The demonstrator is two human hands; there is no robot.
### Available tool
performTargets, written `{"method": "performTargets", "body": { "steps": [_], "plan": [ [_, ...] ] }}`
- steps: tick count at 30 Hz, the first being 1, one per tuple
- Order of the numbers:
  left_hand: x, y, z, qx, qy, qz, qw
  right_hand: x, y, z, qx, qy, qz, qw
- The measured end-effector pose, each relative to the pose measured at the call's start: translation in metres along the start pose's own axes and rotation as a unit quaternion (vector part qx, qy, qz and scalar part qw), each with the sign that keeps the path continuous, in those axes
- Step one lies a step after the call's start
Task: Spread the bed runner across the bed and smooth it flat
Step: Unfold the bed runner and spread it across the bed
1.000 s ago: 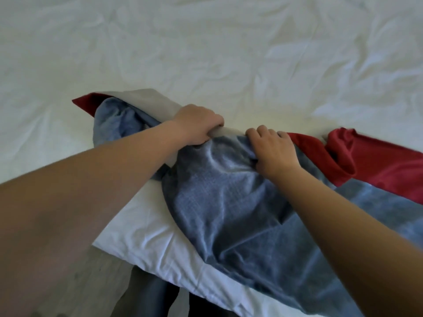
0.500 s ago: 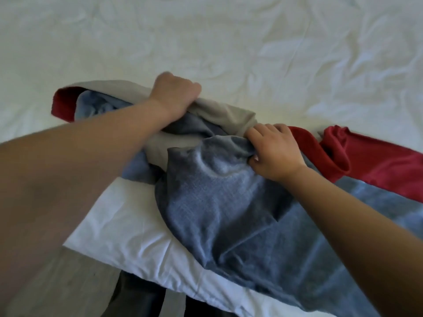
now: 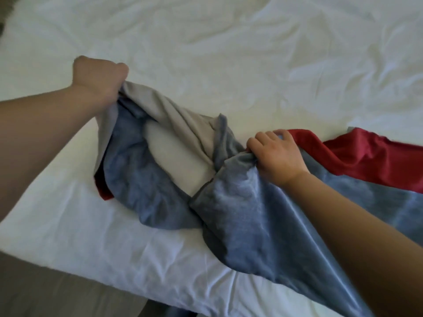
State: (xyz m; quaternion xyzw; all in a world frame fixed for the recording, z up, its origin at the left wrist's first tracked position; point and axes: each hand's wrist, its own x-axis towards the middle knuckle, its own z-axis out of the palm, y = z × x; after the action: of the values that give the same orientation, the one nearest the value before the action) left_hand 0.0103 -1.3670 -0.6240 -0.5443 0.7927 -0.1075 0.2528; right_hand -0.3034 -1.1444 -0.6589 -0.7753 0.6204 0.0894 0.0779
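Two hands: left hand (image 3: 98, 76) & right hand (image 3: 277, 154) both grip the bed runner (image 3: 251, 213), well apart, w/ a bunched stretch of cloth btwn them
Left hand: fist closed round a gathered end of the cloth, lifted off the sheet at far left; fabric hangs down from it in loose folds
Right hand: fingers curled, pinching a wad of blue fabric near mid-frame, knuckles up, low against the bed
Runner look: blue plush face, grey lining (image 3: 178, 138) turned up btwn the hands, red band (image 3: 366, 156) along the far edge at right, plus a red tip poking out under the left bundle
Runner position: lies slantwise over the near corner of the bed (image 3: 206, 53), crumpled & twisted, not flat; right part runs out of frame, near part drapes toward the bed's front edge
Bed: white sheet, creased all over, bare beyond & to the left of the runner
Floor (image 3: 45, 289): grey-brown, at lower left beside the mattress edge
Bottom edge: dark shape below the mattress, can't tell what it is
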Motion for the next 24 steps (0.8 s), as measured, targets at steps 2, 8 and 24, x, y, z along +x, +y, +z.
{"method": "performTargets", "body": {
  "steps": [2, 8, 24],
  "plan": [
    [0.006, -0.032, 0.008, -0.001, -0.010, -0.025, 1.000, 0.008, -0.002, 0.000, -0.011, -0.020, 0.020, 1.000],
    [0.038, -0.115, 0.037, -0.071, -0.106, -0.098, 0.987, 0.028, -0.012, 0.010, -0.036, -0.060, 0.084, 0.994],
    [-0.059, 0.154, 0.003, -0.207, -0.054, 0.390, 0.896, 0.033, -0.012, 0.027, 0.000, -0.065, 0.083, 0.994]
  ]
}}
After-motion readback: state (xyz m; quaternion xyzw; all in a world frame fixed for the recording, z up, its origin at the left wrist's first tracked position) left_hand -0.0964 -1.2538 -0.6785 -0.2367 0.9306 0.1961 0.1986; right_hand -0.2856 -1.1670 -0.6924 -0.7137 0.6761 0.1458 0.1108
